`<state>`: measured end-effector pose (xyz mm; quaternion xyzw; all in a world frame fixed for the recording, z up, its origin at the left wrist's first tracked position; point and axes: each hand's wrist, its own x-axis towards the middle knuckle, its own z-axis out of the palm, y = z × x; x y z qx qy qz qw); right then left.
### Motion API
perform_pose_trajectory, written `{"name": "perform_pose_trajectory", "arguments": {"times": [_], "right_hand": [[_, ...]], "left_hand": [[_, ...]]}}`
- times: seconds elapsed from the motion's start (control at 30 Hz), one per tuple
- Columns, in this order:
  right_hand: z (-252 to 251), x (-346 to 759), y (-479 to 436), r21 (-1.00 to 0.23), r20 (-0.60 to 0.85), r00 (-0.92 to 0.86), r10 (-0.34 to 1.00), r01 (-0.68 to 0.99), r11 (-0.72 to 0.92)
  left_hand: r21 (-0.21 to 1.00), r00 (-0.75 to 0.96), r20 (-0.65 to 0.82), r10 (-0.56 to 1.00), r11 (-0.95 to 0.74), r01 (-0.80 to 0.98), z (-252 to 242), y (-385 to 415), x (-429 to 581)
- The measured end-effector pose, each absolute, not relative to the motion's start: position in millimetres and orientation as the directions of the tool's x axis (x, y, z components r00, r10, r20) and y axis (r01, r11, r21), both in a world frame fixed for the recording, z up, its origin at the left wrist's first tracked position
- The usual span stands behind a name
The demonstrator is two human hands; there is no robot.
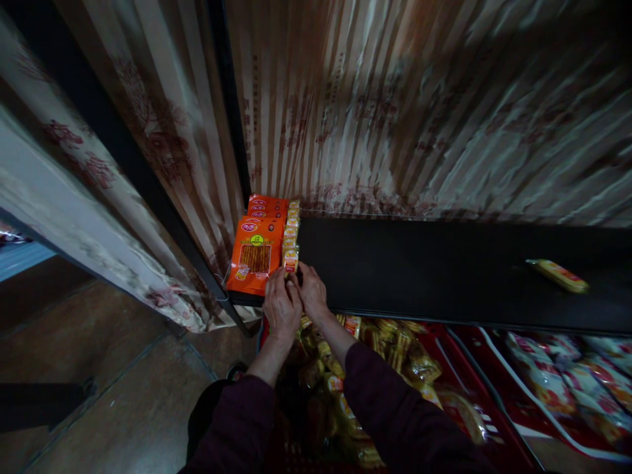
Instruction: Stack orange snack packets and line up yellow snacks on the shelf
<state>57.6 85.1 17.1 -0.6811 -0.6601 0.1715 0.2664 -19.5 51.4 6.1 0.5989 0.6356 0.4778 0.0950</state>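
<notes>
A column of small yellow snack packets [291,259] runs from the back to the front of the black shelf [395,263]. My left hand [283,303] and my right hand [311,289] meet at the near end of this column, fingers closed around the lower end of the front packet. My thumbs and fingertips partly cover it. Directly to the left, touching or nearly touching the column, stand orange snack bags [257,253], one behind another, with a clear window in the front one.
One loose yellow packet [560,275] lies at the shelf's right. Below the front edge, a red basket [444,362] holds many yellow packets, and another red basket [494,375] holds white-and-red bags. A dark metal post [230,85] rises at the left before a patterned curtain [316,99].
</notes>
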Motion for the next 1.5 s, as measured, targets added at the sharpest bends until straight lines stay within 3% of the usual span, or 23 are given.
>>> {"name": "perform_pose_trajectory", "arguments": {"times": [0.73, 1.5], "right_hand": [[6, 60, 89, -0.582, 0.144, 0.058, 0.988, 0.813, 0.037], [3, 66, 89, -0.725, 0.157, 0.097, 0.983, 0.687, 0.048]], "left_hand": [[0.729, -0.284, 0.336, 0.898, -0.057, 0.682, 14, 37, -9], [0.724, -0.223, 0.448, 0.866, -0.205, 0.659, 8, 41, -9]]}}
